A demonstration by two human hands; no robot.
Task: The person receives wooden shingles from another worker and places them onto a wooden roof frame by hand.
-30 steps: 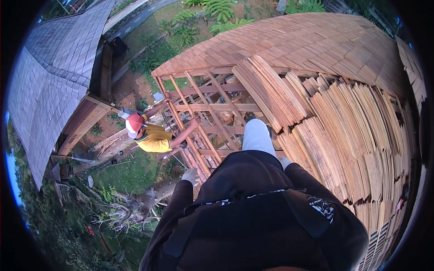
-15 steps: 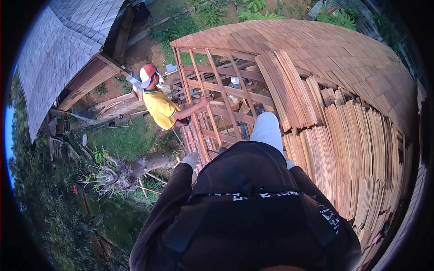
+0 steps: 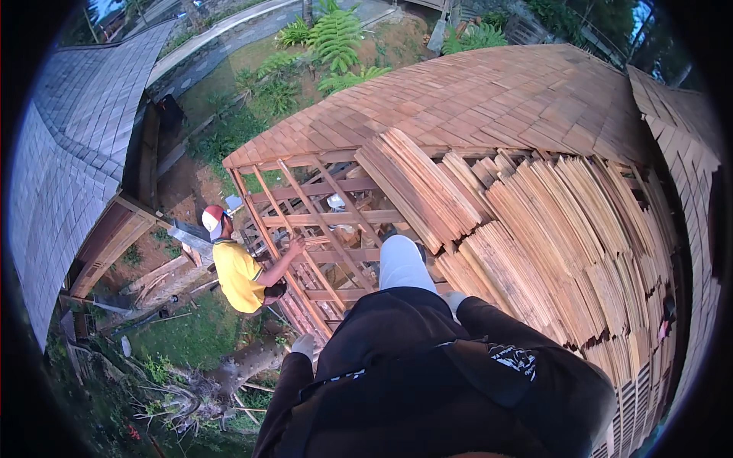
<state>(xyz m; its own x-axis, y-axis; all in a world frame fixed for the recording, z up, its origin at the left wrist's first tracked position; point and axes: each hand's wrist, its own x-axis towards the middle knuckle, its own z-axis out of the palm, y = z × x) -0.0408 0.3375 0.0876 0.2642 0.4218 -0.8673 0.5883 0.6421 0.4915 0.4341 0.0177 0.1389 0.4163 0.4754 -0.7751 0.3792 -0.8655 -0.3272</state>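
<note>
My left hand (image 3: 303, 345), pale as if gloved, is low at my left side, near the edge of the open timber roof frame (image 3: 316, 217); its fingers are too small to read. My right hand (image 3: 453, 301), also pale, sits beside my light-clothed leg (image 3: 403, 263), close to stacked wooden shakes (image 3: 477, 275); its fingers are mostly hidden. The leg extends forward over the battens, its foot partly hidden. More long bundles of thin shakes (image 3: 580, 229) cover the roof to the right.
A co-worker in a yellow shirt (image 3: 238, 275) and cap reaches onto the frame at left, beside a drop to grass (image 3: 179, 324) and a tree trunk (image 3: 244, 366). A finished shingle roof (image 3: 458, 99) rises beyond; a grey shingle roof (image 3: 84, 122) stands far left.
The view has swung about, showing more of the path and right-hand roof now. The co-worker's head has lifted from a bent position, and one arm has drawn back from the frame's far corner.
</note>
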